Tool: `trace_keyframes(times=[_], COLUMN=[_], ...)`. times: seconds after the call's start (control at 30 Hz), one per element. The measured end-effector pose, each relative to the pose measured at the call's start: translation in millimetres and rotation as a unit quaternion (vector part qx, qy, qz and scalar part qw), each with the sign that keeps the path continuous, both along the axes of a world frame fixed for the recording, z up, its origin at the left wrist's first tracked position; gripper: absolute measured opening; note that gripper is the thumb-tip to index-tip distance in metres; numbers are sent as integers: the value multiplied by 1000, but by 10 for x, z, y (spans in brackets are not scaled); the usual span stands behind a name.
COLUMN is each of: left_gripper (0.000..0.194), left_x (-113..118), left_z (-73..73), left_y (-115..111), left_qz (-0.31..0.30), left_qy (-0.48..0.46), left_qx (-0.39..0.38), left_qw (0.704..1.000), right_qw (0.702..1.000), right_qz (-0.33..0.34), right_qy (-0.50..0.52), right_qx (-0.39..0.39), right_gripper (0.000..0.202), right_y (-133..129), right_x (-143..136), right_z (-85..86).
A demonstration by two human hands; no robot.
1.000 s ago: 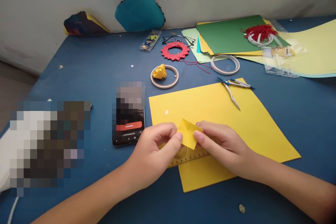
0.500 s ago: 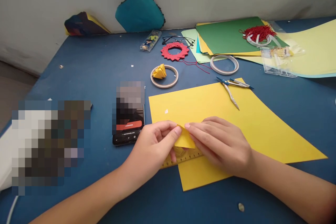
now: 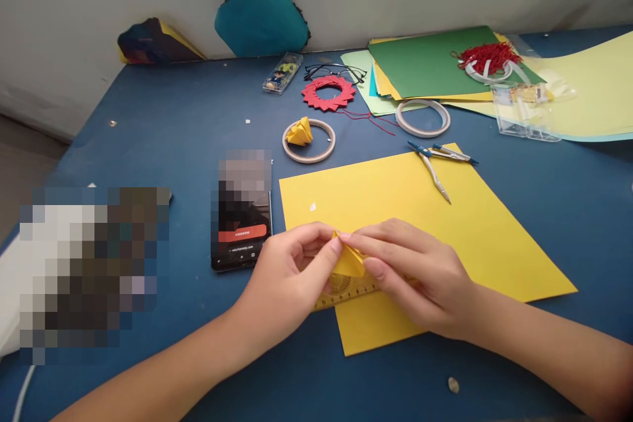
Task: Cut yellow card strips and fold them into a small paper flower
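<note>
Between my two hands is a small piece of yellow paper (image 3: 348, 264), folded to a point at its top. My left hand (image 3: 301, 260) pinches its left side between thumb and forefinger. On the other side, my right hand (image 3: 420, 270) has its fingertips at the top and its thumb on the lower right edge, where a fold shows. Below the piece lies a clear ruler (image 3: 346, 293), partly hidden by both hands. A large yellow sheet (image 3: 395, 184) lies under the ruler and my right hand.
A compass (image 3: 434, 171) rests on the sheet's far edge. Beyond are two tape rolls (image 3: 309, 158), (image 3: 423, 133), a yellow folded piece (image 3: 299, 132), a red paper ring (image 3: 310, 96), glasses (image 3: 356, 72) and coloured paper (image 3: 425, 66). A phone (image 3: 242, 257) lies left of the sheet.
The right thumb has come into view on the small paper's lower right edge. That side now shows a slanting fold where it looked flat before.
</note>
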State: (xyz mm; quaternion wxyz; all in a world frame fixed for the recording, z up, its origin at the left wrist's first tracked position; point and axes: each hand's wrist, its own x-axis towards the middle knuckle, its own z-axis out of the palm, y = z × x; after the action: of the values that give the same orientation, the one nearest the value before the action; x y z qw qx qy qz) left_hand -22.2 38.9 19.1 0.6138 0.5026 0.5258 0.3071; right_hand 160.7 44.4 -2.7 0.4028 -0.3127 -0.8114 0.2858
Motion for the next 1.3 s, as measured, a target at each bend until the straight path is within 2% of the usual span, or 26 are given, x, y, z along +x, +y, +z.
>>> trace_keyframes(times=[0.07, 0.17, 0.3, 0.4, 0.47, 0.6, 0.8, 0.87, 0.93, 1.1, 1.3], left_gripper=[17, 16, 17, 18, 20, 21, 16, 17, 19, 13, 11], left_x=[-2, -21, -39, -31, -23, -20, -27, -26, -25, -4, 38], left_z=[-4, -1, 5, 16, 24, 23, 12, 15, 14, -1, 25], left_y=[-18, -39, -43, -23, -11, -15, -36, -30, -25, -50, -80], left_qz=[5, 17, 7, -7, -15, -32, -46, -52, -55, -27, -19], left_qy=[26, 64, 103, 105, 96, 79, 165, 166, 156, 96, 49], left_qx=[43, 107, 145, 140, 135, 129, 240, 246, 223, 137, 84], left_qw=[999, 992, 984, 985, 986, 988, 955, 954, 961, 986, 995], right_qw=[995, 971, 912, 869, 857, 855, 838, 826, 825, 853, 870], right_qz=[-13, -34, -16, 14, 26, 41, 81, 86, 84, 71, 46], right_qy=[45, 68, 92, 129, 137, 128, 129, 137, 137, 96, 61], right_qx=[-91, -226, -400, -478, -497, -500, -524, -539, -542, -507, -486], right_gripper=[26, 20, 19, 15, 15, 20, 25, 25, 24, 25, 28], right_y=[-9, 1, 21, 11, -2, -11, 20, 25, 20, -13, -51], right_x=[-8, -10, -26, -44, -50, -40, -29, -41, -54, -62, -77], right_z=[42, 110, 147, 125, 103, 70, 133, 156, 157, 96, 88])
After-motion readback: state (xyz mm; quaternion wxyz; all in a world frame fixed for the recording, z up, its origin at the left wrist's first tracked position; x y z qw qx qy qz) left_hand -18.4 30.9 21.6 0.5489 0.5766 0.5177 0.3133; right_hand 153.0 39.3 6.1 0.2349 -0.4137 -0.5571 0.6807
